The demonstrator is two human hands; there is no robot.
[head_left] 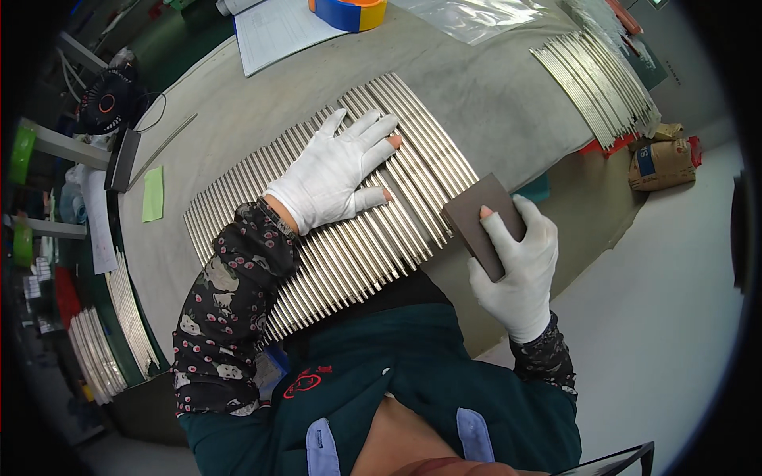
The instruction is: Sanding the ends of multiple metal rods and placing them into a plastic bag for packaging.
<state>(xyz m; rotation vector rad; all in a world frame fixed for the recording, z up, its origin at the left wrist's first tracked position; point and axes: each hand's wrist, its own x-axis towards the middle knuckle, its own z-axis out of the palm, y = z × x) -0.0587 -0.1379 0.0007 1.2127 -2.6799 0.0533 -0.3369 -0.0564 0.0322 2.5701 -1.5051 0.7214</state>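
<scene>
grey worktable (496,103) fills the background. at its near side, the gloved right hand (520,266) clasps a dark brown rectangular block (480,210) by the right edge of a row of slim metal rods (341,263). the gloved left hand (337,170) rests flat on that row, fingers spread, gripping nothing. farther off lie another rod bundle (591,89) and white paper sheets (274,40).

The white-gloved left hand (329,174) lies spread across a row of slim, shiny metal rods (337,266) on the grey counter (492,99). At the row's right end, the white-gloved right hand (516,270) grips a dark grey-brown block (470,220). A green note (153,194) lies to the left; another bundle of rods (587,91) sits far right, and paper sheets (278,36) lie at the far side beside a yellow-and-blue ring (349,16).
</scene>
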